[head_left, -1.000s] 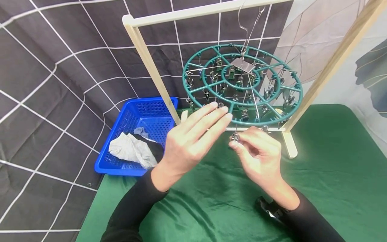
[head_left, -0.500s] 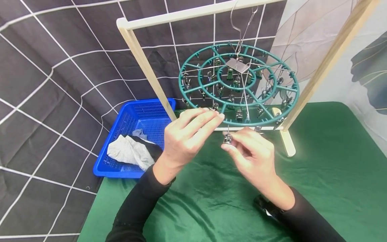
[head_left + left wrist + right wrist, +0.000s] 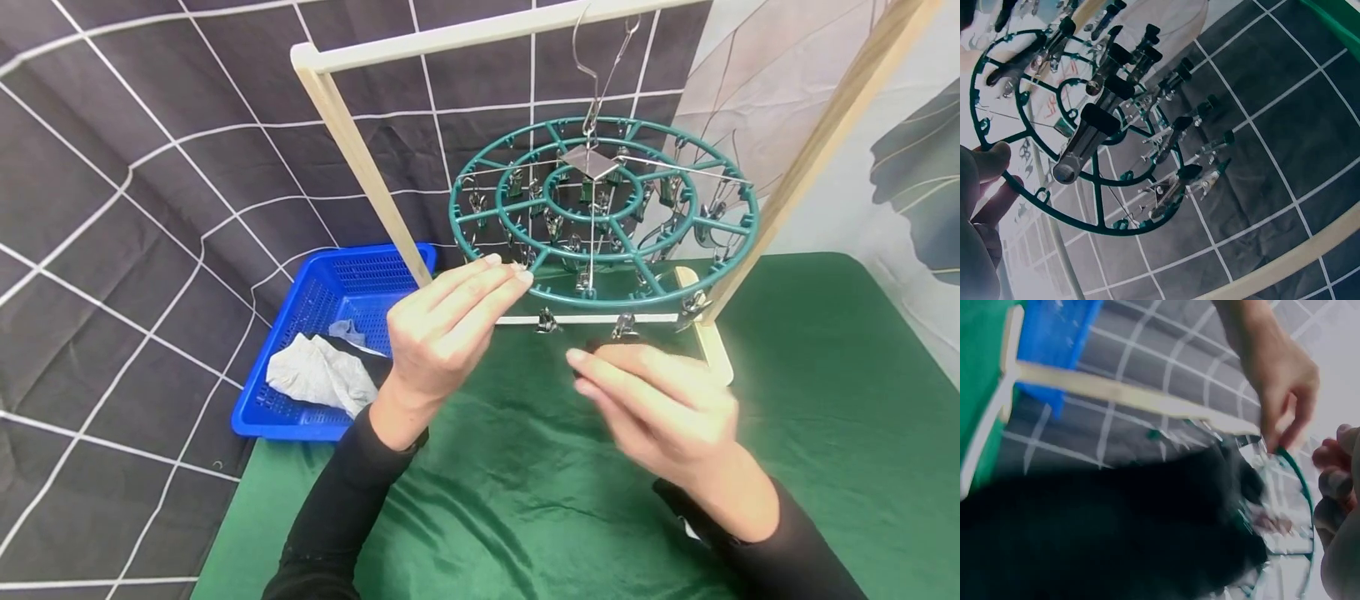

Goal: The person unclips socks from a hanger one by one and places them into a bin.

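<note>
A round green clip hanger (image 3: 637,296) with several metal clips dangles by its hook in a wooden frame. At its near left rim, my left hand (image 3: 442,333) pinches the ring between thumb and fingers, as the left wrist view shows closely. My right hand (image 3: 667,408), blurred, is below the near rim with fingers extended; I see nothing held. Just above its fingertips hang a clip (image 3: 625,325) and, further left, another clip (image 3: 547,321). A large dark blurred shape (image 3: 1116,531) fills much of the right wrist view; what it is I cannot tell.
To the left stands a blue plastic basket (image 3: 251,417) holding a light grey sock (image 3: 315,375) and dark fabric. The wooden frame (image 3: 360,167) rises around the hanger on a green cloth (image 3: 525,500). A gridded dark curtain (image 3: 90,333) closes off the back and left.
The right hand has let go of the clip it pinched and moved off to the right. The left hand has shifted slightly left with the rim, and the hanger has turned and tilted.
</note>
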Available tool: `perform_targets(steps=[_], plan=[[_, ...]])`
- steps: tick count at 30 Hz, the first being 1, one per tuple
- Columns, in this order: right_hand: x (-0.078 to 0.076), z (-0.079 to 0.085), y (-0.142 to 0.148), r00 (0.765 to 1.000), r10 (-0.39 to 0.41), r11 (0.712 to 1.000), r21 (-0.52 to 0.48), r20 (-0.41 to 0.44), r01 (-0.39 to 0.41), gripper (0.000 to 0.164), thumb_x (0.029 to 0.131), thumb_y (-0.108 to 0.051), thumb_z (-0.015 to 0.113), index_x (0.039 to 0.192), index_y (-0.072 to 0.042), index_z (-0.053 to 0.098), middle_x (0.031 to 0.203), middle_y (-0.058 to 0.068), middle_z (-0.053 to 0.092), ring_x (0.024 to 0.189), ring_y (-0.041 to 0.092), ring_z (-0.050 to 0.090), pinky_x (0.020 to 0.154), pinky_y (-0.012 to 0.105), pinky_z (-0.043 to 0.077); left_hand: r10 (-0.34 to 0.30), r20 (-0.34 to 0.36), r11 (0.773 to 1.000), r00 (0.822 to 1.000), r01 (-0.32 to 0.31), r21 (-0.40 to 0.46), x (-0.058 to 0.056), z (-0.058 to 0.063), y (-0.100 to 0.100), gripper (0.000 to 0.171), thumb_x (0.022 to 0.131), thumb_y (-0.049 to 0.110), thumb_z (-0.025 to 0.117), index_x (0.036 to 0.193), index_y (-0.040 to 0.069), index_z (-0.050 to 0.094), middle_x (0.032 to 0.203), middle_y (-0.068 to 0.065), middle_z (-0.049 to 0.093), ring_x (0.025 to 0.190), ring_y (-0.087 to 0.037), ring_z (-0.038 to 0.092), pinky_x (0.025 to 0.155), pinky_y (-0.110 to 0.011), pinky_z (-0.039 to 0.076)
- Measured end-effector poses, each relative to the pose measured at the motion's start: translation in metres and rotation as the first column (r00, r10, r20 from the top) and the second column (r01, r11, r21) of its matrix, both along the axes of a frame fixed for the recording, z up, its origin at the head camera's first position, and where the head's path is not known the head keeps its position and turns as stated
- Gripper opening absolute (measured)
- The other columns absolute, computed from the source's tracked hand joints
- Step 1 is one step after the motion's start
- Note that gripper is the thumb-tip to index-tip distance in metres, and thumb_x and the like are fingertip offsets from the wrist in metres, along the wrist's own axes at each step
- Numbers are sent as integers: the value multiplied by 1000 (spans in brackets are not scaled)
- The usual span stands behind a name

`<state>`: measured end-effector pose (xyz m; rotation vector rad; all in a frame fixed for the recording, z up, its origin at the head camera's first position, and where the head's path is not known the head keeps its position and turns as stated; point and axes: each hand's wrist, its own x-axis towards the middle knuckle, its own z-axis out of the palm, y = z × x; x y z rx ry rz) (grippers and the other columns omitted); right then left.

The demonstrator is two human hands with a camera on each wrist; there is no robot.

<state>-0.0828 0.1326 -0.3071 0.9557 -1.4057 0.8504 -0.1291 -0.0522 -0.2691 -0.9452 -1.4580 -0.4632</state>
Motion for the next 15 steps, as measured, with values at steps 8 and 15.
perform_targets(steps=[8,15], plan=[[-14,11,39,955,-289,938,-181,70,297,13,70,-9,80,81,-3,79,76,20,74,56,33,61,48,31,44,-1,22,999,1000,0,40,-9,-7,-6,16,72,-9,75,80,4,78,76,-10,77,79,-22,72,71,-36,61],[-28,4,52,942,-317,917,-215,114,335,18,72,7,71,72,-8,80,70,17,74,61,31,65,63,20,49,-21,29,998,999,19,58,-13,-11,-8,17,72,-8,76,83,5,79,78,-10,77,82,-23,72,73,-38,61]])
